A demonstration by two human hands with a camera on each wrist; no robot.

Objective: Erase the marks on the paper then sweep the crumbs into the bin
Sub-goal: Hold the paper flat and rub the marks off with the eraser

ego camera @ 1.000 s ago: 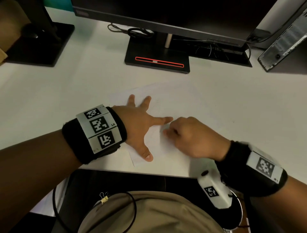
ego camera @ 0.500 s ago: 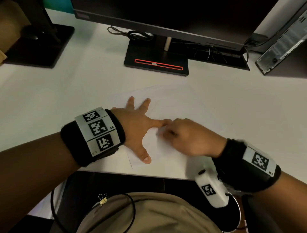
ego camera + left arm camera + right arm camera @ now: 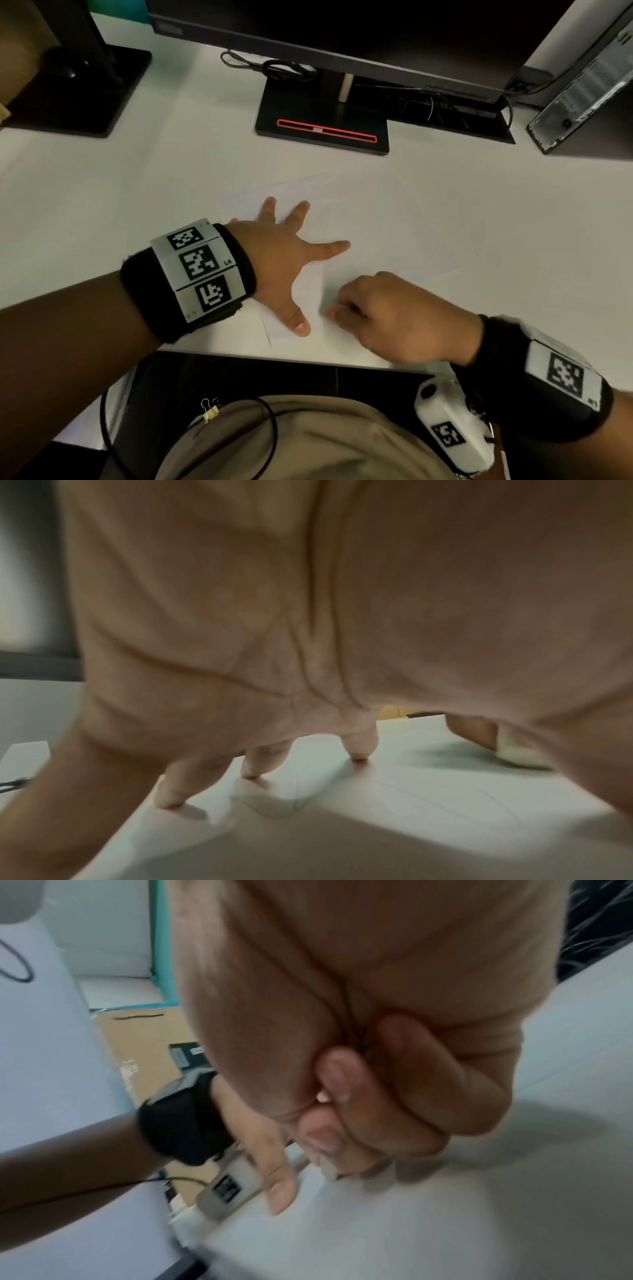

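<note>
White table [image 3: 102, 192] carried the paper [image 3: 376, 219], pinned flat by the left hand [image 3: 281, 263], fingers spread. Right hand [image 3: 387, 318] pinched a pale eraser [image 3: 514, 753] on the sheet's near edge, just right of the left thumb.

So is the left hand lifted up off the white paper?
No, the left hand lies spread flat on the white sheet of paper.
</note>
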